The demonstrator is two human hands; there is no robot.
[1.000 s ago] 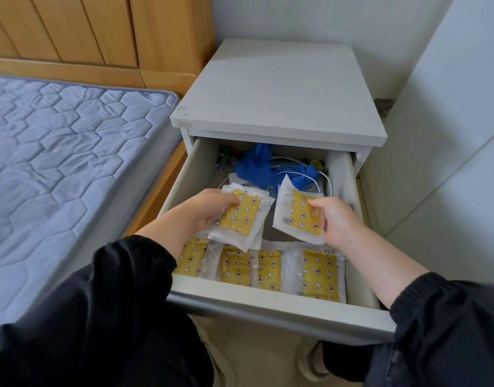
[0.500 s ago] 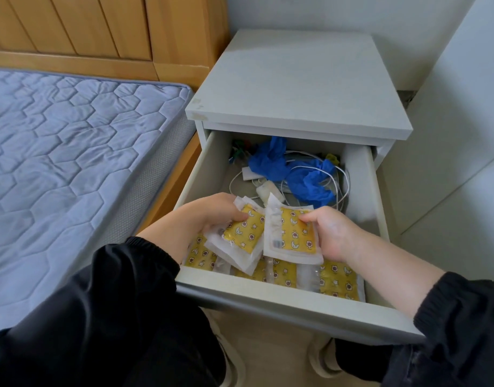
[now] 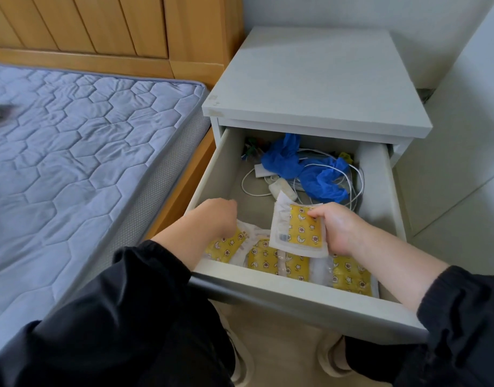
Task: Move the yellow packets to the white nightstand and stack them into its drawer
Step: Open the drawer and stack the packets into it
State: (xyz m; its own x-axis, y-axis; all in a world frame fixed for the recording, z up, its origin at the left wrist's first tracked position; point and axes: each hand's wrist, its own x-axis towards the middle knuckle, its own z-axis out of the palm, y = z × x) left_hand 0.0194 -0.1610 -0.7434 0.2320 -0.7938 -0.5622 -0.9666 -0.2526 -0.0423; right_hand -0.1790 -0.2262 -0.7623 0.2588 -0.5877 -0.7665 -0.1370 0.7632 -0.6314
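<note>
— Which hand has a packet?

— The right hand (image 3: 338, 227). Its fingers (image 3: 315, 212) are clamped on the upper right corner of a yellow packet (image 3: 297, 231), with the thumb on the printed face and the others behind it.

— How does that packet sit?

— It is tilted up on edge, face toward the camera, over the front half of the open drawer (image 3: 268, 300) of the white nightstand (image 3: 310, 88). Its lower edge overlaps the packets below it. I cannot tell whether it touches them.

— And the left hand (image 3: 213, 216)?

— It is knuckles up, with the fingers curled downward at the drawer's front left. Their tips are hidden, so I cannot tell whether they grip anything. A second packet (image 3: 226, 248) lies just under the palm and wrist.

— Where are the others?

— A row of packets (image 3: 350, 276) lies flat just inside the drawer front. They overlap one another and run from beside the second packet to the right wall.

— What is farther back in the drawer?

— Crumpled blue gloves (image 3: 285, 160), a white cable (image 3: 355, 177) and a small white adapter (image 3: 282, 189). All are apart from both hands.

— And beside the nightstand?

— A quilted grey-blue mattress (image 3: 72, 149) lies on the left, with a wooden headboard (image 3: 100, 23) behind it. Both forearms come out of black sleeves (image 3: 145, 303).
</note>
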